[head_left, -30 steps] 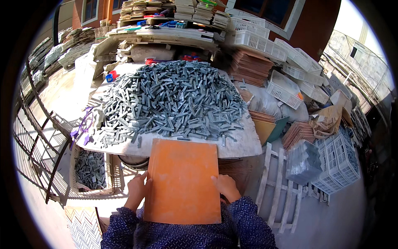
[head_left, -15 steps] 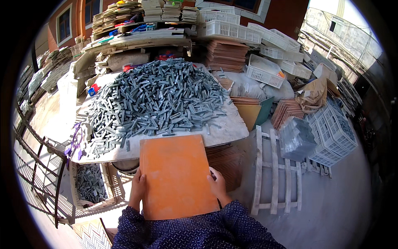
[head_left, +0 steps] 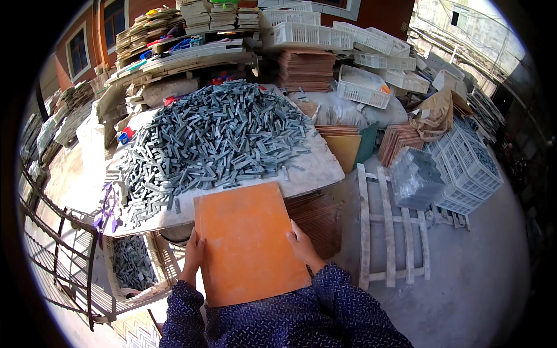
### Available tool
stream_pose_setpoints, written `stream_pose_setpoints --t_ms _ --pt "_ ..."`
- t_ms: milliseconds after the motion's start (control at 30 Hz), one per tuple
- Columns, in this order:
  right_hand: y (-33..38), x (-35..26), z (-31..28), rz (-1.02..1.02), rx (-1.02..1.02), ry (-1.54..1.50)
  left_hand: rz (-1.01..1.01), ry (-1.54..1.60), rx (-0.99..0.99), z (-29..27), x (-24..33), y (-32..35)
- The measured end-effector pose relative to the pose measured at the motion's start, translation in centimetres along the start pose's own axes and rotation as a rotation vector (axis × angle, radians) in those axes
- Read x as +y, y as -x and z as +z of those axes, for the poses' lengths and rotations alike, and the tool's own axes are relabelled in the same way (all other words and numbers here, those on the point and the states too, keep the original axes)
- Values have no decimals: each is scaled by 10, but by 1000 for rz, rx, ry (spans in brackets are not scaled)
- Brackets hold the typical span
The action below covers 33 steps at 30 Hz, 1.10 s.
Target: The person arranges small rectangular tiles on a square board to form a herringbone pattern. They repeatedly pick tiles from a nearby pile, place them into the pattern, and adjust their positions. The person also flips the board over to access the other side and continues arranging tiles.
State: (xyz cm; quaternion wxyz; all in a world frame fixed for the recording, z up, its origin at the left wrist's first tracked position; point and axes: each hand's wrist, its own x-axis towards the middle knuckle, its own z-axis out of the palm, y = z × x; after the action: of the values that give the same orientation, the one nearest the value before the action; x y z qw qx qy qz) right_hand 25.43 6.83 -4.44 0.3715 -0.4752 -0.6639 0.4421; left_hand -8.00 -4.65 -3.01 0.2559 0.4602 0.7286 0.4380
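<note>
Tilted a little further than half a second earlier, the orange board (head_left: pixel 246 243) had its upper edge swung slightly to the left, and the right hand (head_left: pixel 303 246) had straightened its fingers along the board's side. It was a flat, thin rectangle with a matte face, dusted with pale smudges and scuffs, and it lay in front of the person's body, its top end overlapping the near edge of the table (head_left: pixel 316 171) in the view.

On that chalky, worn tabletop spread a heap of narrow grey strips (head_left: pixel 214 139), hard-edged and bar-like, tumbled at every angle and thinning toward the front. More such strips filled a pale plastic crate (head_left: pixel 158 255) at lower left. To the right, a rough slatted wooden frame (head_left: pixel 387 232) lay on smooth grey ground, near a glossy, film-wrapped block (head_left: pixel 416 177) and white latticed crates (head_left: pixel 470 168).

Both hands were partly curled, well apart from each other, with the board between them. The left hand (head_left: pixel 194 255) pressed its thumb side to the left edge; the right gripped the opposite edge. Whether fingers bent underneath could not be told.
</note>
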Motion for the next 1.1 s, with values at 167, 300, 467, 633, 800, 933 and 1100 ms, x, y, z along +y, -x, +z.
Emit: stream_pose_setpoints --t_ms 167,300,467,633,800,933,1100 --pt "0 -48 -9 175 -153 281 -38 -81 9 -2 9 6" --pt "-5 -43 -4 70 -67 211 -3 8 52 0 1 -7" --pt "-16 -55 5 65 -63 179 -100 287 -8 -12 18 -8" --pt "-26 -49 3 -14 -90 385 -243 -52 11 -20 37 -11" --pt "-102 -71 14 -563 -118 685 183 -514 201 -10 40 -57" --pt "-175 -63 49 -738 -130 765 481 -579 95 -2 39 -126" --pt "-186 -52 62 -516 -93 767 321 -549 91 11 37 -141"
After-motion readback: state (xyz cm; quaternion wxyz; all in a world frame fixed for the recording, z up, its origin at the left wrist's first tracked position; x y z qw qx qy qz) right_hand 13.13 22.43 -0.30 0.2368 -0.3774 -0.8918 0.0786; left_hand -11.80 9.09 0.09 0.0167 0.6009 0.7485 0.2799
